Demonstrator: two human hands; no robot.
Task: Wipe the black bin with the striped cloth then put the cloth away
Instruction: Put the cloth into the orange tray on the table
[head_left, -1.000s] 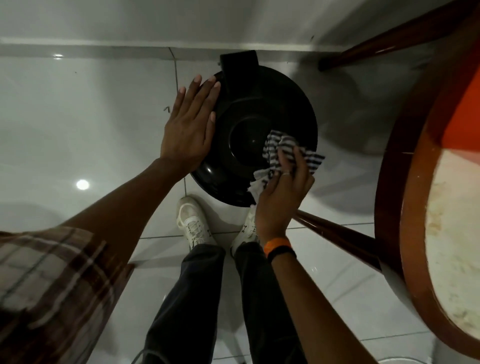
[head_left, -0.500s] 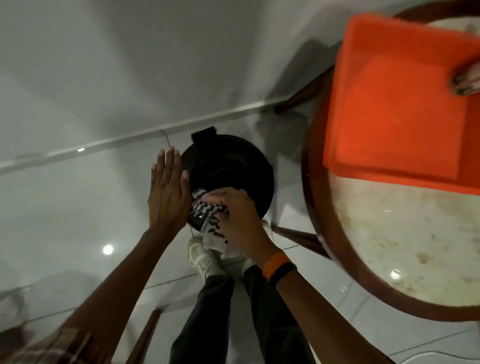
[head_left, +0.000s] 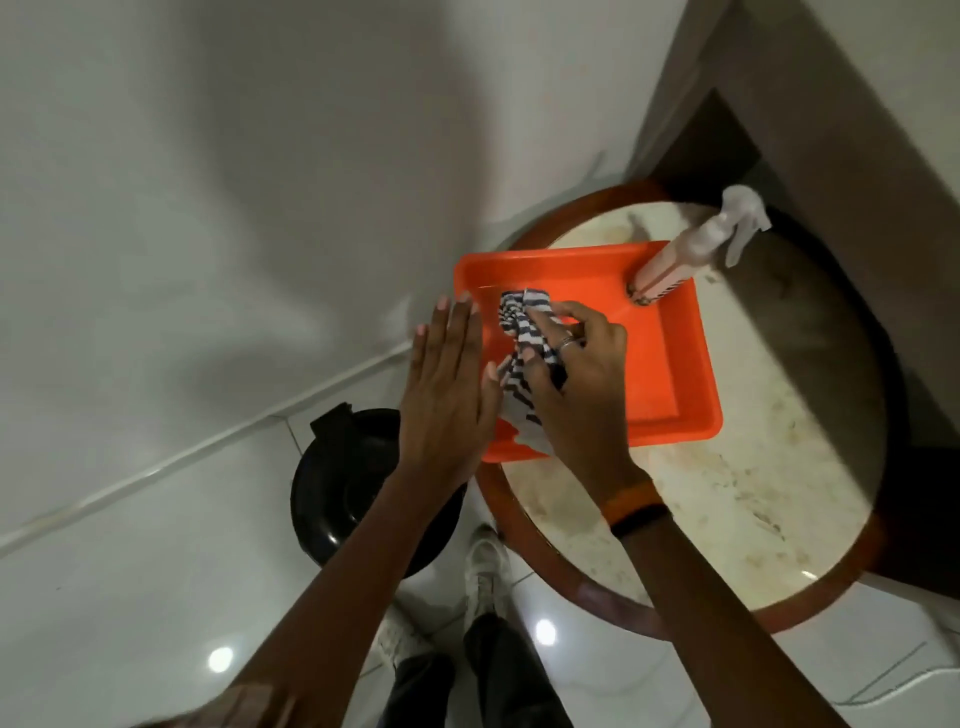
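Observation:
The striped cloth (head_left: 522, 343) is bunched in my right hand (head_left: 576, 384), which grips it over the left part of the orange tray (head_left: 670, 374). Whether the cloth touches the tray floor I cannot tell. My left hand (head_left: 447, 384) is flat with fingers straight, beside the cloth at the tray's left edge, holding nothing. The black bin (head_left: 337, 483) stands on the white floor below and left of the table, partly hidden behind my left forearm.
The tray lies on a round table (head_left: 727, 493) with a pale stone top and dark wood rim. A spray bottle (head_left: 696, 249) stands in the tray's far right corner. A white wall rises behind, a dark doorway at right. My white shoes (head_left: 483, 566) show beside the bin.
Both hands have left the bin and moved up and right to the orange tray, the right one carrying the striped cloth. The view has swung from the floor up to the table.

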